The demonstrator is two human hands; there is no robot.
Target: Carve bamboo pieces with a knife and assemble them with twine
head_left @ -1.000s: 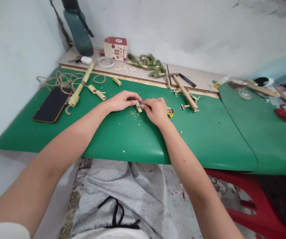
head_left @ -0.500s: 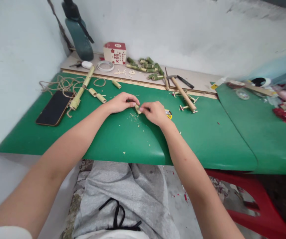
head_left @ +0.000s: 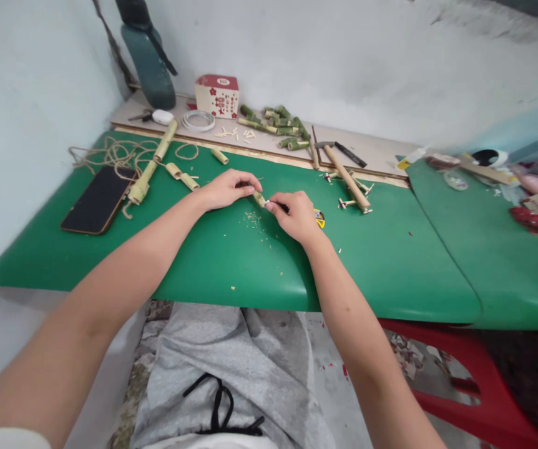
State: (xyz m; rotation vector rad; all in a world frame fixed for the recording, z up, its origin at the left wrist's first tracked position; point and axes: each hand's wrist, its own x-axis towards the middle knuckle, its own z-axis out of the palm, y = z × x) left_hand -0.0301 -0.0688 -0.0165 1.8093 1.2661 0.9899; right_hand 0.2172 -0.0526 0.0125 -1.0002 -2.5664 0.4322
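My left hand [head_left: 226, 189] is closed on a short piece of bamboo [head_left: 259, 199], pinning it to the green table top [head_left: 231, 249]. My right hand [head_left: 294, 215] is closed round a small dark-handled tool [head_left: 282, 206] whose tip touches the bamboo piece. Part of a yellow and black cutter [head_left: 319, 218] shows just behind my right hand. Pale shavings [head_left: 254, 222] lie on the table under both hands.
A phone [head_left: 98, 199], twine [head_left: 119, 153] and long bamboo sticks [head_left: 150, 171] lie at the left. A hammer [head_left: 344, 174] and small bamboo frames [head_left: 356, 201] sit at the right. At the back are green bamboo pieces [head_left: 276, 123], a red box [head_left: 217, 96] and tape [head_left: 198, 120].
Both hands stay on the bamboo piece. My right hand has shifted slightly along it with the tool. The view has tilted a little.
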